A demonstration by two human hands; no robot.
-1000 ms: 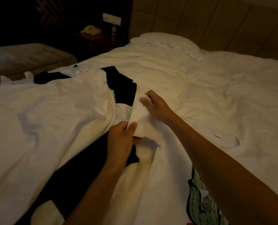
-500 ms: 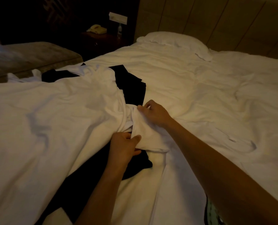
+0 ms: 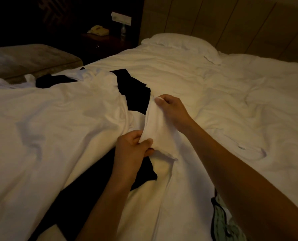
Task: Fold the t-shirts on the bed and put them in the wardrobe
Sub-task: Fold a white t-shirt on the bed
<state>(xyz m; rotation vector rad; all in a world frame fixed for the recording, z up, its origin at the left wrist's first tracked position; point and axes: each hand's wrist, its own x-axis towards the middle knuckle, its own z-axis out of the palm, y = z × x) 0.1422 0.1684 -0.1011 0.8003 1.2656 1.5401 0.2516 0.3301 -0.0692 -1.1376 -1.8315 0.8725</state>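
The task is judged barely begun: a white sleeve [image 3: 155,129], mid-bed [image 3: 231,87], is pinched by both the left hand [image 3: 132,150] and right hand [image 3: 172,108], nothing is seen folded, and no wardrobe is seen.

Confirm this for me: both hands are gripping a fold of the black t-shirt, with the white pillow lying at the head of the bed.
Not quite. The head view shows the left hand and right hand gripping a fold of the white t-shirt, not the black one; the black t-shirt lies untouched beneath it. The white pillow does lie at the head of the bed.
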